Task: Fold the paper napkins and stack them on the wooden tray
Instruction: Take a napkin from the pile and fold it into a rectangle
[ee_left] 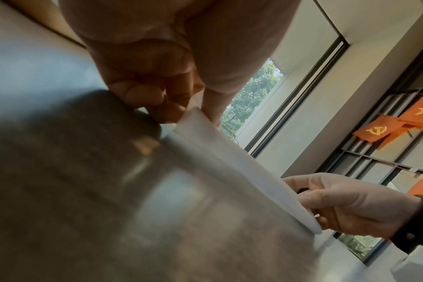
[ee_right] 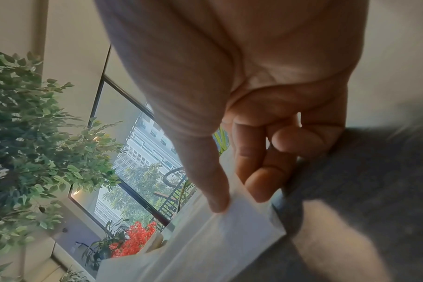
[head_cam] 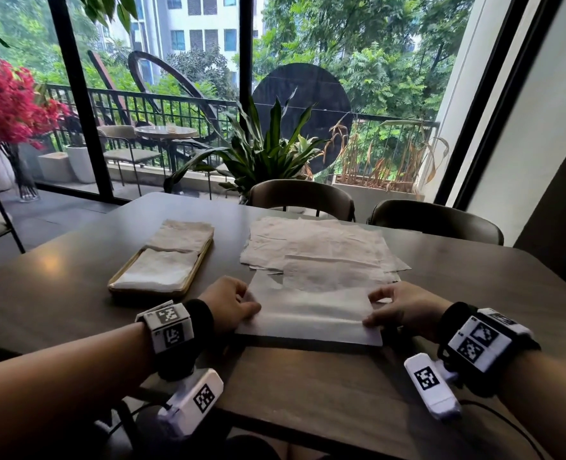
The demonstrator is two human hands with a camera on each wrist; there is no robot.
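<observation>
A white paper napkin (head_cam: 308, 313) lies at the near edge of the dark table, partly folded over on itself. My left hand (head_cam: 230, 305) pinches its left edge between thumb and fingers (ee_left: 172, 114). My right hand (head_cam: 404, 308) pinches its right edge, thumb on top (ee_right: 217, 202). Behind it spreads a loose pile of unfolded napkins (head_cam: 318, 247). To the left, the wooden tray (head_cam: 193, 275) holds two stacks of folded napkins (head_cam: 162, 270).
Two chairs (head_cam: 301, 197) stand at the table's far side, with a potted plant (head_cam: 265, 151) and large windows behind. Red flowers (head_cam: 6, 104) stand at the left. Bare table (head_cam: 308, 386) stretches in front of the napkin.
</observation>
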